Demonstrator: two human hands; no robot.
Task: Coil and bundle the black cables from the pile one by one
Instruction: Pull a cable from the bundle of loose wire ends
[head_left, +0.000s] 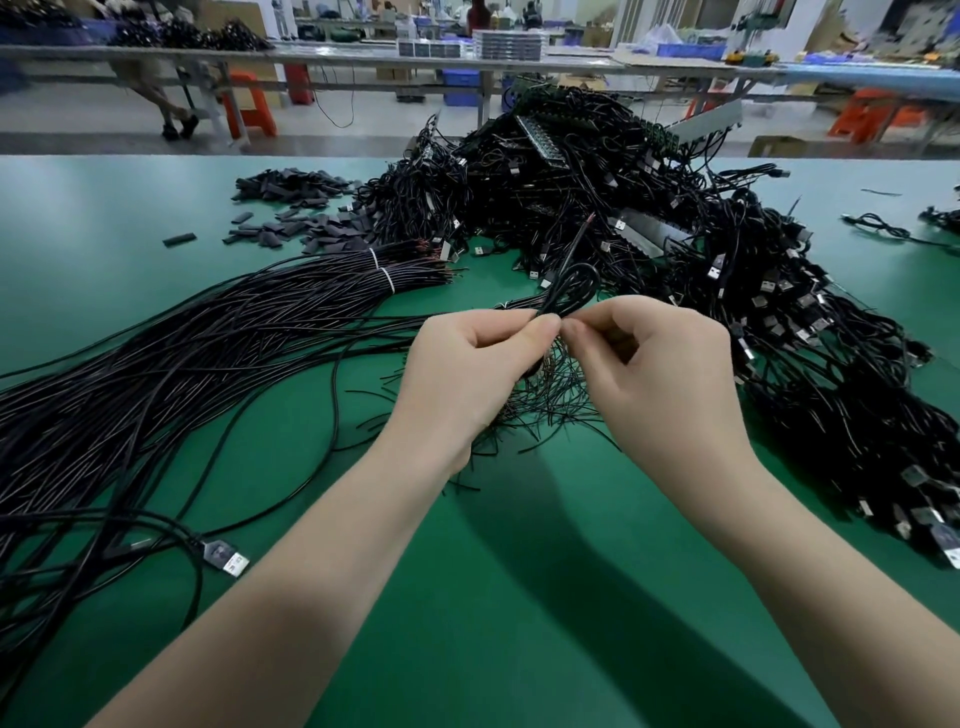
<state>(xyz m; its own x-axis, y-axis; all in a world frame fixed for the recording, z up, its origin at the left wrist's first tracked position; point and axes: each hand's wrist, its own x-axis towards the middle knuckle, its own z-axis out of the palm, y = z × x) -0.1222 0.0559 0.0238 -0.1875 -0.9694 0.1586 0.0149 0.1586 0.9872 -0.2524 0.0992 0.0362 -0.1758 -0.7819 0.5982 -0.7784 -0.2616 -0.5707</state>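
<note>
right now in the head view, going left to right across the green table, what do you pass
long straight black cables → usb plug → left hand → coiled cable pinched by both hands → right hand → heap of usb cables

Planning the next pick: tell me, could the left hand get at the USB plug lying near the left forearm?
Probably yes: the USB plug lies exposed on the mat, but the left hand is pinching the coiled cable and must release first.
</note>
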